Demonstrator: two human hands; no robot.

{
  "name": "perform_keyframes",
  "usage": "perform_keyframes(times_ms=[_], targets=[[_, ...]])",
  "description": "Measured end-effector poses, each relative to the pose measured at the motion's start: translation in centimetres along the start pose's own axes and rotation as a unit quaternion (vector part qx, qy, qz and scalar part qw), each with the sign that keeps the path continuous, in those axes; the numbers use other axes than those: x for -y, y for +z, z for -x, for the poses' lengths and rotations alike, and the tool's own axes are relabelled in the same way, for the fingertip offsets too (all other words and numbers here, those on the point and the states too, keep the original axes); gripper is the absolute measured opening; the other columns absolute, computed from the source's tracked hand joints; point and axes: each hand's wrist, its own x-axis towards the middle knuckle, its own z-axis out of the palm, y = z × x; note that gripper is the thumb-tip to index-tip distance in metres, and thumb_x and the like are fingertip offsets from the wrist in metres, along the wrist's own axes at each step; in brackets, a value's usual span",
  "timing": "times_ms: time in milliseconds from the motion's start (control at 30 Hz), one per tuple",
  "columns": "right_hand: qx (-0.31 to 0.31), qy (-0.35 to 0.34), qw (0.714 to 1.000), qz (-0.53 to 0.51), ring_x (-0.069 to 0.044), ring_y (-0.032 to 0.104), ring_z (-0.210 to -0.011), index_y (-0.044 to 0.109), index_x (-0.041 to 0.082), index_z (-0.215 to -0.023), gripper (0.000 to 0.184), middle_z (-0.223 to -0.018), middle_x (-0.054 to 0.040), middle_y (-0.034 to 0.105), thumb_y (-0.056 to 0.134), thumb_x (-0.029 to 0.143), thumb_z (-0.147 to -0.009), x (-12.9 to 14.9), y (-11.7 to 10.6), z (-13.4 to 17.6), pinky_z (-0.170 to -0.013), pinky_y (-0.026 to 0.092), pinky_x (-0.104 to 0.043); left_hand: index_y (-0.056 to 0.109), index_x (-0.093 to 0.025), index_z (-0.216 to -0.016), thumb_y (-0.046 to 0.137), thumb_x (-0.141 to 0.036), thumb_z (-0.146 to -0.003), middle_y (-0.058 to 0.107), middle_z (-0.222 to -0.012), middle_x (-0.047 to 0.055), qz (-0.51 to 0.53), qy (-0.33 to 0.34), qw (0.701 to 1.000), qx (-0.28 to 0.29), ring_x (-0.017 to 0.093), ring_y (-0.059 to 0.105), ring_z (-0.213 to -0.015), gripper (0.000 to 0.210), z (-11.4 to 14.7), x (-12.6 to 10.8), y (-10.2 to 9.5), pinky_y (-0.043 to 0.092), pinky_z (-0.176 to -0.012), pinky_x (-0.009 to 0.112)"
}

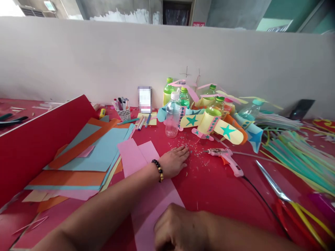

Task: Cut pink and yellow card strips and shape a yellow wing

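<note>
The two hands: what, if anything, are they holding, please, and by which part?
The left hand lies flat, holding nothing; whether the right hand grips the pink paper is unclear.

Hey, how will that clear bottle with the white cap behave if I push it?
The clear bottle shows no liquid inside, so it's probably light for its size. Standing upright and fairly narrow, it would likely tip if pushed near its cap. Its rounded body might then roll.
</note>
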Motion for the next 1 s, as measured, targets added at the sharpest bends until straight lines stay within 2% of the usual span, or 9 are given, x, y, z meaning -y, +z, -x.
perform_keyframes(times_ms=[100,200,333,400,533,633,800,1000], targets=[[0.028,-0.008,0.999,0.019,-0.008,0.049,-0.057,0.047,0.02,-0.058,0.024,-0.063,0.0055,0.057,0.057,0.018,-0.079,-1.6,0.4,0.6,-0.049,0.031,-0.022,0.04,-0.012,-0.139,0.041,-0.026,-0.093,0.031,-0.149,0.01,0.017,0.036,0.999,0.026,0.019,0.025,-0.139,0.048,0.5,0.1,-0.9,0.02,-0.114,0.032],[0.056,0.006,0.998,0.043,-0.009,0.046,-0.054,0.043,0.021,-0.056,0.027,-0.061,0.0047,0.055,0.05,0.013,-0.081,-2.5,0.4,1.1,-0.045,0.028,-0.024,0.044,-0.015,-0.135,0.045,-0.025,-0.092,0.037,-0.147,0.007,0.042,0.067,0.997,0.027,0.018,0.031,-0.137,0.045,0.7,0.4,-1.2,0.023,-0.114,0.03],[0.047,0.0,0.998,0.034,-0.007,0.041,-0.053,0.042,0.019,-0.057,0.027,-0.062,0.0057,0.052,0.056,0.013,-0.079,-2.8,-0.3,1.0,-0.044,0.028,-0.023,0.044,-0.021,-0.135,0.042,-0.027,-0.093,0.04,-0.145,0.004,0.032,0.018,0.999,-0.027,0.022,0.031,-0.136,0.042,0.5,0.6,-0.3,0.026,-0.112,0.04],[0.05,0.008,0.998,0.029,-0.007,0.041,-0.054,0.044,0.018,-0.057,0.026,-0.062,0.0062,0.051,0.059,0.014,-0.078,-2.5,-0.8,0.7,-0.044,0.028,-0.024,0.047,-0.018,-0.132,0.041,-0.025,-0.094,0.045,-0.142,0.006,0.029,0.003,0.998,-0.058,0.022,0.034,-0.134,0.039,0.3,0.3,0.0,0.027,-0.111,0.039],[0.051,0.034,0.998,0.021,-0.008,0.04,-0.054,0.047,0.018,-0.057,0.025,-0.06,0.0065,0.048,0.063,0.017,-0.076,-1.7,-1.6,0.4,-0.044,0.027,-0.024,0.061,-0.014,-0.109,0.039,-0.02,-0.094,0.06,-0.121,0.008,0.056,0.027,0.995,-0.082,0.019,0.053,-0.111,0.028,0.1,-0.1,-0.5,0.04,-0.1,0.034],[0.031,0.042,0.999,0.009,-0.008,0.04,-0.054,0.05,0.018,-0.058,0.024,-0.057,0.0069,0.048,0.064,0.022,-0.076,-1.4,-1.5,0.5,-0.046,0.027,-0.024,0.066,-0.016,-0.095,0.039,-0.019,-0.095,0.066,-0.104,0.005,0.104,0.029,0.99,-0.093,0.016,0.057,-0.095,0.027,0.2,0.2,-1.0,0.045,-0.092,0.031],[0.014,0.045,0.999,0.007,-0.008,0.044,-0.056,0.054,0.018,-0.062,0.018,-0.06,0.0062,0.053,0.065,0.023,-0.075,-1.5,-1.1,0.7,-0.049,0.03,-0.023,0.062,-0.018,-0.112,0.048,-0.017,-0.09,0.061,-0.114,0.006,0.102,-0.023,0.985,-0.139,0.019,0.052,-0.101,0.026,-0.2,0.7,-0.5,0.043,-0.095,0.034],[0.005,0.062,0.998,-0.003,-0.008,0.047,-0.058,0.06,0.017,-0.066,0.012,-0.06,0.0059,0.055,0.064,0.022,-0.076,-0.9,-1.7,0.6,-0.05,0.032,-0.02,0.066,-0.016,-0.103,0.042,-0.015,-0.091,0.063,-0.106,0.006,0.125,-0.03,0.982,-0.14,0.019,0.053,-0.096,0.027,-0.9,0.4,-0.2,0.044,-0.09,0.033]])
